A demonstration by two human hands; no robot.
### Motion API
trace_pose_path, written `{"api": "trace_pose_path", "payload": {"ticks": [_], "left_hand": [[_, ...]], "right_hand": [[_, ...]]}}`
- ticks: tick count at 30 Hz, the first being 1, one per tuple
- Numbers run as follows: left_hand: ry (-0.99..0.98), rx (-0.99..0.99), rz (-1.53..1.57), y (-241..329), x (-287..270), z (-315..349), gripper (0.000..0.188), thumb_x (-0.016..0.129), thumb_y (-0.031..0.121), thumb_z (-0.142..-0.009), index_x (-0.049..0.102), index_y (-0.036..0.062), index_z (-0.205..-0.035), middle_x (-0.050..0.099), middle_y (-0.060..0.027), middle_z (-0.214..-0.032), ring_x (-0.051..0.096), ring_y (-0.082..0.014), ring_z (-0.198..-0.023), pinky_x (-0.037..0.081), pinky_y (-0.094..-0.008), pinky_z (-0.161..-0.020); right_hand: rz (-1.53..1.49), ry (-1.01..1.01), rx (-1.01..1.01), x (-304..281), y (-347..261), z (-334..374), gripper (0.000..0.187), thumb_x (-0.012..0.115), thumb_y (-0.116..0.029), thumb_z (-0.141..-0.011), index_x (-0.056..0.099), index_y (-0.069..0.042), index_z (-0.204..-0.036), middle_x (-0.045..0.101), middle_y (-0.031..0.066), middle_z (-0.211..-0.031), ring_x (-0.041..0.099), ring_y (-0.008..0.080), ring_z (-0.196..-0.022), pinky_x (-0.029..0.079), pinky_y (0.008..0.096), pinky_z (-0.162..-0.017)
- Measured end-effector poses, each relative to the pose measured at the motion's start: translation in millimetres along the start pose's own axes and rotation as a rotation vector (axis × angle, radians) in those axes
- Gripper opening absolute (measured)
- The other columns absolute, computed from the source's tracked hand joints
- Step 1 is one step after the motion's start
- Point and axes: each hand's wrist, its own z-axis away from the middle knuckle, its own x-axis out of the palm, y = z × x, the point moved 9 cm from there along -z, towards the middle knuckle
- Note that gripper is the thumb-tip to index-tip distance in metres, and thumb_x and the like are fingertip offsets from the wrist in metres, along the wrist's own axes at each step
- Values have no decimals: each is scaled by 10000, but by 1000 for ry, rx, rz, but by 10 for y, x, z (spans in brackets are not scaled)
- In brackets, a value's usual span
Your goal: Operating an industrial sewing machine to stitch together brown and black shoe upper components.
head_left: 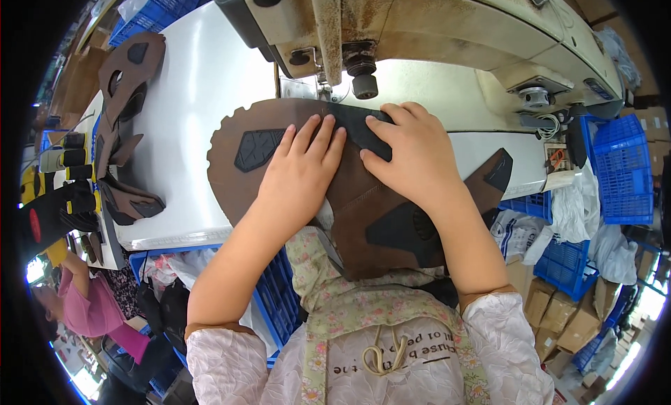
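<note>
A large brown leather-like piece (231,146) with black patches and a notched left edge lies under the sewing machine head (349,69). My left hand (300,164) rests flat on it, fingers stretched toward the needle area. To its right, my right hand (412,150) lies palm down over a black section (349,127), thumb and index finger apart and the other fingers bent near the far edge. The near part of the piece hangs over the table edge onto my floral apron (328,286). Another brown end (493,174) shows beyond my right forearm.
Similar brown pieces (129,136) lie bunched on the left of the white table (203,62). Thread spools (77,157) stand at the far left. Blue crates (622,167) and cardboard boxes (570,324) are at right. A person in pink (91,307) sits at left.
</note>
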Motion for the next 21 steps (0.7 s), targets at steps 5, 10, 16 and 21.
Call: {"api": "trace_pose_path", "payload": {"ticks": [5, 10, 16, 21], "left_hand": [[-4, 3, -26, -56, 0, -126, 604, 527, 14, -813, 474, 18, -1414, 450, -178, -1477, 410, -343, -1384, 349, -485, -1141], [17, -10, -30, -130, 6, -190, 571, 514, 28, -838, 482, 23, -1408, 455, -174, -1474, 412, -335, -1383, 351, -483, -1140], [31, -23, -27, -163, 12, -187, 528, 499, 73, -875, 491, 24, -1401, 461, -172, -1468, 415, -328, -1381, 350, -481, -1139], [34, -24, -22, -176, 13, -197, 526, 497, 85, -882, 489, 28, -1404, 456, -170, -1474, 414, -327, -1382, 348, -482, -1141]], "right_hand": [[-11, 32, -26, 16, 69, -127, 406, 748, -303, -721, 733, -67, -1052, 679, 107, -1086, 601, 287, -1048, 503, 425, -864], [10, 37, -39, 36, 73, -199, 401, 748, -298, -723, 732, -64, -1048, 684, 96, -1102, 603, 289, -1054, 505, 427, -878], [9, -12, -11, 53, 84, -231, 397, 742, -315, -746, 731, -67, -1056, 680, 86, -1130, 592, 288, -1090, 499, 421, -909], [27, -41, 11, 58, 82, -243, 404, 736, -329, -761, 730, -68, -1069, 678, 91, -1150, 583, 284, -1124, 490, 410, -939]]}}
